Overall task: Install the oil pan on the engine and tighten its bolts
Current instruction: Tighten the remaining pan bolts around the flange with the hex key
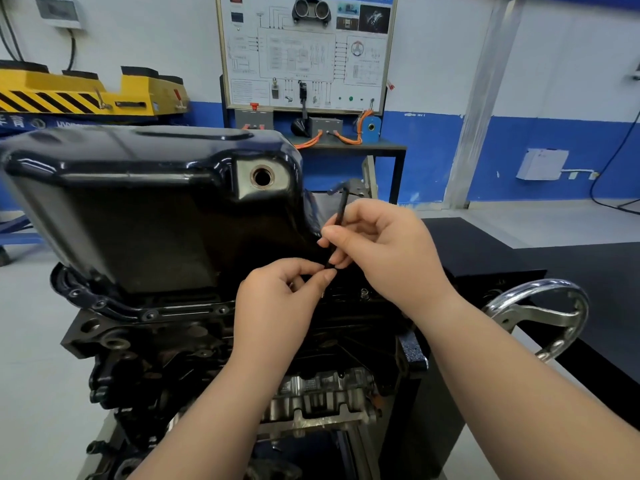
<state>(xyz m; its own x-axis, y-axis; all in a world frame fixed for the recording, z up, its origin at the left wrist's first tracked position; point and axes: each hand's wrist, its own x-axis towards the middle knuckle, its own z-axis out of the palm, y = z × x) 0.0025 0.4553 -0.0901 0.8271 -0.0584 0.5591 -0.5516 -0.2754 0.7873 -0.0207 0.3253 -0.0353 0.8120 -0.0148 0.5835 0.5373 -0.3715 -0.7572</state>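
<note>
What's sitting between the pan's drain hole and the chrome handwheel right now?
Head view: the right hand, gripping a thin black tool, lies between drain hole and handwheel; the left hand pinches the tool's lower end.

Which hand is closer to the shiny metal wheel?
Right. The right hand, holding a black tool, is up and left of the wheel; the left hand is farther left.

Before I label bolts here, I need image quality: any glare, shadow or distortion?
Head view: glare streaks the glossy oil pan; deep shadow swallows the flange below the left hand and right hand gripping the thin black tool; wide-angle lens tilts the grey pillar.
</note>
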